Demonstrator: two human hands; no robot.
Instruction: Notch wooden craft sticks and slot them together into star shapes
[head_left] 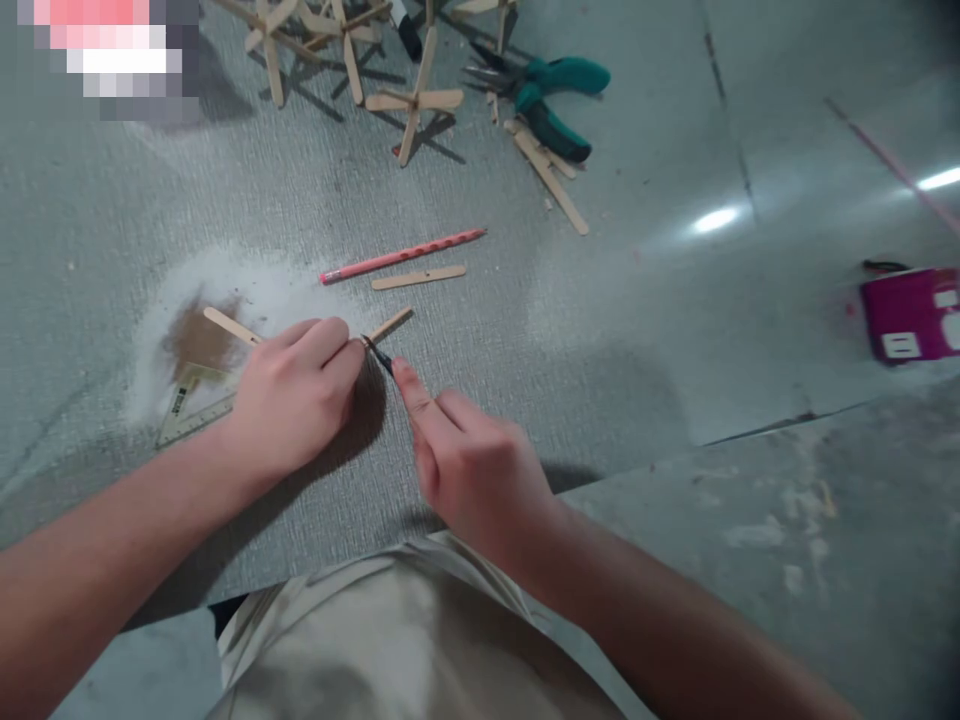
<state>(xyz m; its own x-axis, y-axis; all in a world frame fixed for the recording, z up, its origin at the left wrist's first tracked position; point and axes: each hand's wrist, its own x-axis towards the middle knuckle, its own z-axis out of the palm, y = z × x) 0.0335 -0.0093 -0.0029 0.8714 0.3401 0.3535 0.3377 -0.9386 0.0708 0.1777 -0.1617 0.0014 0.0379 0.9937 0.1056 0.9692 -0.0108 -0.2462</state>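
Observation:
My left hand point(300, 385) is closed around a wooden craft stick point(394, 322), whose end sticks out past the fingers to the right. Another length of craft stick point(229, 325) shows on the hand's left side; whether it is gripped too is hidden. My right hand point(472, 450) grips a slim dark tool with a narrow pointed tip point(380, 355), index finger stretched along it. That tip meets the stick close to the left fingers. Just beyond lie a pink pencil point(405, 256) and a loose craft stick point(420, 278) with a small mark at its middle.
A clear set square point(187, 405) lies partly under my left forearm. Toward the back are several crossed-stick pieces point(412, 100), teal-handled pliers point(555, 95) and stick offcuts point(551, 180). A purple box point(911, 315) is at the far right, past the table's edge line.

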